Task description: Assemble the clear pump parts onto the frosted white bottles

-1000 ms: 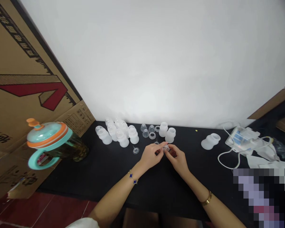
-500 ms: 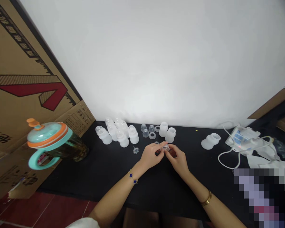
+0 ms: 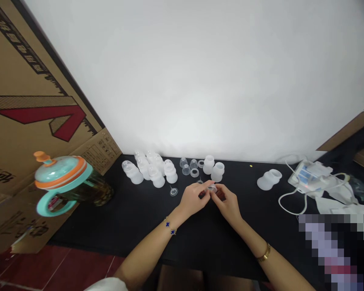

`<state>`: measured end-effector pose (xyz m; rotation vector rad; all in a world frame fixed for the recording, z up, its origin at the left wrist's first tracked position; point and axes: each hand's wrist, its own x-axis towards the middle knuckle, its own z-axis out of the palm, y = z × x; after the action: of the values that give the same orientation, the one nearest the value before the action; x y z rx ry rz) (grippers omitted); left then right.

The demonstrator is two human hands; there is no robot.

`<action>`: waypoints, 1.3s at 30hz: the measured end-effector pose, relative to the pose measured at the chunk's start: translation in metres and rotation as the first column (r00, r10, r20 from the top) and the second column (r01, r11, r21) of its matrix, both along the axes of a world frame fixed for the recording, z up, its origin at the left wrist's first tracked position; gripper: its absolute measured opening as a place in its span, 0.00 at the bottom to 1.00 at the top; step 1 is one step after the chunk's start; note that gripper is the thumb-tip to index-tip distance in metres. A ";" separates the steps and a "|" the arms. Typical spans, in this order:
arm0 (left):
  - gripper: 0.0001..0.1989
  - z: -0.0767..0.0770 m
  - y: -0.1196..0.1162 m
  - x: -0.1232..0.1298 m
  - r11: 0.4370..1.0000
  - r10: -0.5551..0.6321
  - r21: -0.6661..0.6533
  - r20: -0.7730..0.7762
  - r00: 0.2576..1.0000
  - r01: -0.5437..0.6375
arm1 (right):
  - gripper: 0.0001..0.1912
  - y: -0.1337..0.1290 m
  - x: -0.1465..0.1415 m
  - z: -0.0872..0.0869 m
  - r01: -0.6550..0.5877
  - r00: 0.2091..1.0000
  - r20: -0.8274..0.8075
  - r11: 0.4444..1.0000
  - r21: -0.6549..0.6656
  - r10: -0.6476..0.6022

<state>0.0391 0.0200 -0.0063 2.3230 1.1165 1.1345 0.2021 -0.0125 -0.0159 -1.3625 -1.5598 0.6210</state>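
Observation:
Between the fingertips of both hands is a small whitish bottle collar ring [image 3: 211, 188], partly hidden by the fingers; whether a teat sits in it I cannot tell. My left hand [image 3: 194, 198] pinches it from the left and my right hand [image 3: 228, 203] from the right. Just beyond stand two open white baby bottles, one nearer [image 3: 217, 172] and one farther [image 3: 208, 165]. Left of them lie clear domed caps [image 3: 186, 169] and a loose collar ring [image 3: 194, 173]. A clear silicone teat [image 3: 173, 191] rests on the table left of my left hand; another peeks out behind its fingers.
Several capped baby bottles [image 3: 155, 177] are grouped at the left. A lidded jug [image 3: 63, 178] stands beside a cardboard box [image 3: 33, 101]. One baby bottle [image 3: 269, 180] lies tilted at right, near a device with a white cable [image 3: 286, 211]. A white wall [image 3: 194, 81] backs the black table [image 3: 124, 226].
Almost nothing differs. Both hands stay in the same place on the collar ring, with only a slight shift of the fingers.

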 end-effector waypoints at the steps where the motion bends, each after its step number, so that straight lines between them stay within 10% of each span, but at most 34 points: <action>1: 0.20 0.000 0.000 0.000 1.000 0.000 0.000 0.000 1.000 0.000 | 0.14 0.000 0.000 0.000 -0.003 1.000 -0.001 1.000 0.001 0.003; 39: 0.17 -0.002 -0.001 0.001 0.999 0.008 0.044 -0.001 1.000 -0.008 | 0.11 -0.001 -0.001 0.001 0.006 1.000 0.030 1.000 0.013 -0.006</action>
<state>0.0404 0.0186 -0.0081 2.3542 1.1127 1.1725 0.2012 -0.0132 -0.0147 -1.3724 -1.5806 0.5886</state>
